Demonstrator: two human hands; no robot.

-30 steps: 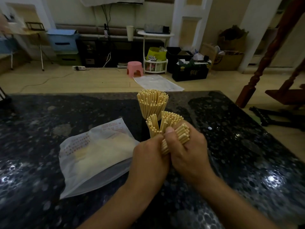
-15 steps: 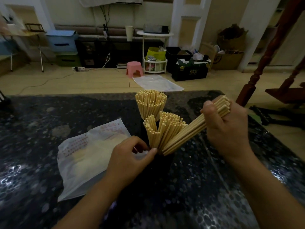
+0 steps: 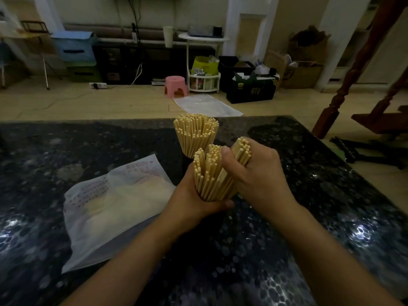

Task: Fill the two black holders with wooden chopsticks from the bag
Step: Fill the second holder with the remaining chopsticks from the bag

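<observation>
Where the right hand (image 3: 254,173) half a second back held its bundle out wide and slanting, well apart from the near holder's fan, it has now swung that bundle (image 3: 241,149) in, upright and pressed against the near fan of chopsticks (image 3: 208,173). Head view, single entry, places given from the near fan. Right hand: fingers curled round the added bundle, thumb across its inner side, touching the fan. Left hand (image 3: 194,202): moved up from an open reach to a wrap round the base of the fan, thumb lying across the front; the near black holder itself is hidden behind this hand, so its rim cannot be told. Far holder's chopsticks (image 3: 195,133): just behind the fan, standing in a full spread, untouched; the holder below is lost against the dark table (image 3: 331,195). Bag (image 3: 114,202): left of the fan, flat on the table, pale contents dimly showing through, amount unclear. Judgement: the far holder looks filled, the near one is receiving what may be a late handful; seating the bundle fully down among the others remains.
</observation>
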